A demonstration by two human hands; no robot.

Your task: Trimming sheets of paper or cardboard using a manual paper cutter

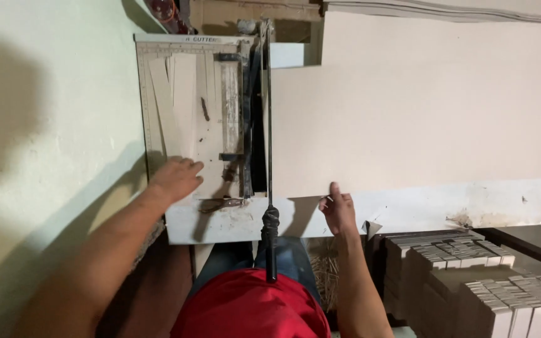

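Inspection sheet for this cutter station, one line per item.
Surface: white cutter bed, worn and stained.
Job's things: large pale board sheet lying across the bed; cut strips on the left side; blade arm raised, black handle free.
Clutter: stacks of small cut pieces lower right.
Grippers: left hand pressing flat on the strips; right hand at the sheet's near edge.
Cables: nothing seen.
Surroundings: pale wall on the left.
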